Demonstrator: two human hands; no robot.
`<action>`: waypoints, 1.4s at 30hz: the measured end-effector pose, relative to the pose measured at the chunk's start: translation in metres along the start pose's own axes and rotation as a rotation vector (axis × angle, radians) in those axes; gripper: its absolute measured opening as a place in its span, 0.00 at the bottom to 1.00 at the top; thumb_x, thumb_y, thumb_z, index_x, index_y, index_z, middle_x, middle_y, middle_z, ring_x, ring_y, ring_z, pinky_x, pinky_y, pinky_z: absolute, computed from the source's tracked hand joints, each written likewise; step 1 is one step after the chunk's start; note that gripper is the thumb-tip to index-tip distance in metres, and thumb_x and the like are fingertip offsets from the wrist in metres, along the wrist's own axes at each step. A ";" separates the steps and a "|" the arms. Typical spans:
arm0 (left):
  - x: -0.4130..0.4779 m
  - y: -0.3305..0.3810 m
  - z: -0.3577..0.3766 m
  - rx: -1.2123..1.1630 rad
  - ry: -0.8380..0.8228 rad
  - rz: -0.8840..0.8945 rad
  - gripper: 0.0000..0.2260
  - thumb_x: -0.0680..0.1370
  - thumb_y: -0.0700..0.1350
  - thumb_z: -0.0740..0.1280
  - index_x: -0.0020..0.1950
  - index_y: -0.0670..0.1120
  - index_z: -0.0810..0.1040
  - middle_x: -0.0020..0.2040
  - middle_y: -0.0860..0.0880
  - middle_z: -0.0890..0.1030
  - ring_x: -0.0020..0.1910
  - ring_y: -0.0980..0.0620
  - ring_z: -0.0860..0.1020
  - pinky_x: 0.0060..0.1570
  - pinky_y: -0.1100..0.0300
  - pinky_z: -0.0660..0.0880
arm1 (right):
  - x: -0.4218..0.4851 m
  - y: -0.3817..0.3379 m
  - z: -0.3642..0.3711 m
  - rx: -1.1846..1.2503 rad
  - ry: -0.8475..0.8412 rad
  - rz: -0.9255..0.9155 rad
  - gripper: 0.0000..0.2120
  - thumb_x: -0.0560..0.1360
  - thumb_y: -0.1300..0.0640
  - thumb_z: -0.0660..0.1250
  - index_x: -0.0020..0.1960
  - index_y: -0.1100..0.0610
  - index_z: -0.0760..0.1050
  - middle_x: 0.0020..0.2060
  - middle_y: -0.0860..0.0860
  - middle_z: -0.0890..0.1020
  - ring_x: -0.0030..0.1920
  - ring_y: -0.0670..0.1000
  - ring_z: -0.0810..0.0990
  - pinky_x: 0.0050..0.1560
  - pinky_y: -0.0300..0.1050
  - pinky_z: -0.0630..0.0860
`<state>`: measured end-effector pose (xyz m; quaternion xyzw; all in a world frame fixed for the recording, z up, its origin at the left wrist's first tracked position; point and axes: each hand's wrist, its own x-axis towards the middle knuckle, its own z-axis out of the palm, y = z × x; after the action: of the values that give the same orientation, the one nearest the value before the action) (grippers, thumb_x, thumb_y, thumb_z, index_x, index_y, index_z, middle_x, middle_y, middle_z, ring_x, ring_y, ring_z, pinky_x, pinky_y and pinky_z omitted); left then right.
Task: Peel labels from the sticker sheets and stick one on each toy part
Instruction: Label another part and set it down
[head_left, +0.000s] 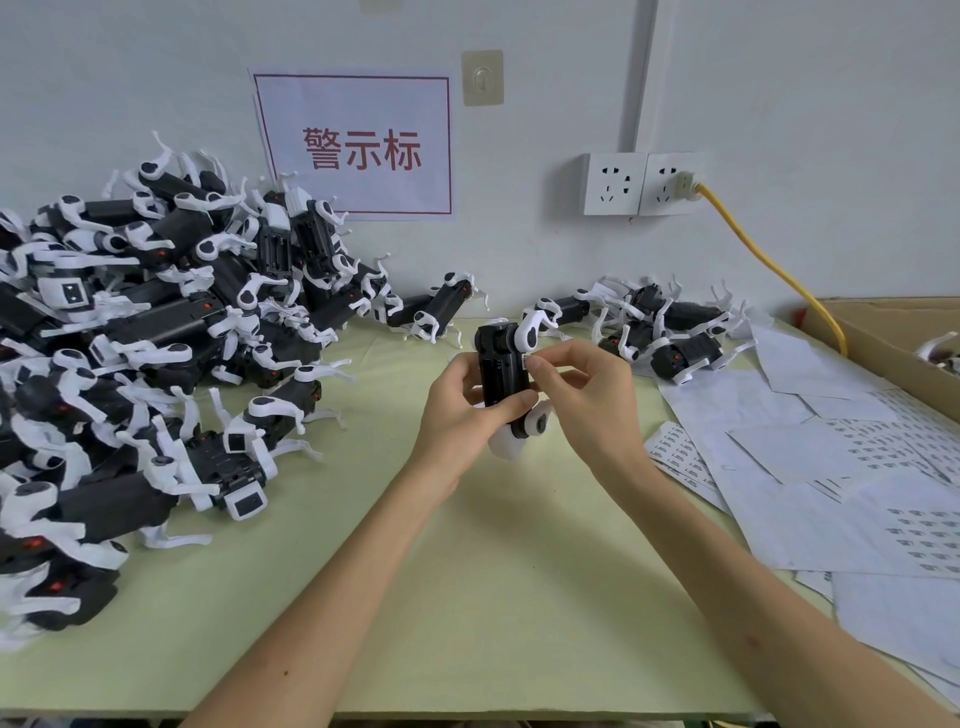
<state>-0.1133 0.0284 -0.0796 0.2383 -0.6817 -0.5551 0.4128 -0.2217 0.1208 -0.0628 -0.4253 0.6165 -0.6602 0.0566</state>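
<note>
Centrally, above the pale green matte tabletop (467, 597), the left hand (460, 410) grips a black, boxy plastic toy part (500, 371) with glossy white curved legs. The part is held upright, with the fingers curled behind its body and the thumb lying across the lower front. The right hand (589, 402) pinches a small white printed label (527, 362) between thumb and forefinger against the toy part's upper right edge, its other fingers loosely bent. Whether the label is fully stuck down cannot be told, since fingertips cover part of it, and its print is too small to read. A rounded white piece at the toy part's lower end is half hidden behind the two hands. On the right lie overlapping white paper sticker sheets (841, 467), thin and flat, carrying grids of tiny dark printed labels; the frame's edge cuts some off. To the left, a tangled heap (156, 338) of the same black-and-white parts runs out of view, and a smaller cluster (670, 332) sits by the wall. A brown cardboard box (883, 338) is cut off at far right, with a yellow cable (769, 265) running from white wall sockets (639, 183) down to its edge.
</note>
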 end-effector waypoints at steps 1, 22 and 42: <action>0.000 0.000 0.000 0.005 0.000 0.000 0.15 0.72 0.40 0.80 0.54 0.48 0.79 0.50 0.54 0.84 0.47 0.64 0.81 0.46 0.69 0.76 | 0.000 0.000 0.000 -0.003 0.000 -0.002 0.08 0.78 0.58 0.71 0.41 0.50 0.81 0.37 0.41 0.85 0.34 0.45 0.83 0.32 0.33 0.74; -0.003 0.002 -0.001 0.062 0.015 0.067 0.20 0.65 0.51 0.80 0.53 0.53 0.78 0.48 0.61 0.84 0.51 0.62 0.81 0.51 0.64 0.74 | 0.002 0.003 -0.001 -0.002 -0.002 0.015 0.07 0.77 0.58 0.72 0.40 0.52 0.81 0.36 0.42 0.85 0.34 0.45 0.84 0.33 0.32 0.73; -0.001 -0.005 0.000 0.146 0.073 0.147 0.20 0.69 0.46 0.83 0.52 0.58 0.76 0.49 0.62 0.83 0.54 0.59 0.81 0.53 0.61 0.77 | 0.003 0.002 0.000 0.066 -0.002 0.100 0.08 0.77 0.58 0.73 0.39 0.55 0.82 0.36 0.48 0.86 0.39 0.50 0.84 0.39 0.35 0.77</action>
<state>-0.1136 0.0281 -0.0844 0.2371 -0.7206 -0.4632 0.4583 -0.2247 0.1190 -0.0636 -0.3926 0.6148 -0.6760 0.1043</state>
